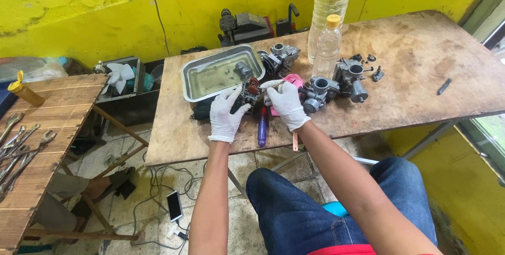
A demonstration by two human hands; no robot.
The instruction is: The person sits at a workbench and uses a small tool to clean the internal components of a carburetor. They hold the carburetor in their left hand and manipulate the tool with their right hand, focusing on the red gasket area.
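Both my hands wear white gloves over a worn wooden table (410, 55). My left hand (225, 114) grips a small dark carburetor (248, 93) with red parts, held just in front of a metal tray (190, 84) of liquid. My right hand (286, 105) holds a thin light-coloured tool (271, 83) whose tip touches the carburetor. A purple-handled screwdriver (262, 128) lies on the table between my hands. A pink object (294, 80) lies partly hidden under my right hand.
Other carburetors (336, 79) and small parts lie right of my hands, with another (281, 55) behind the tray. Two clear bottles (327, 50) stand at mid-table. Wrenches (21, 150) rest on a left bench. A phone (174, 205) and cables lie on the floor.
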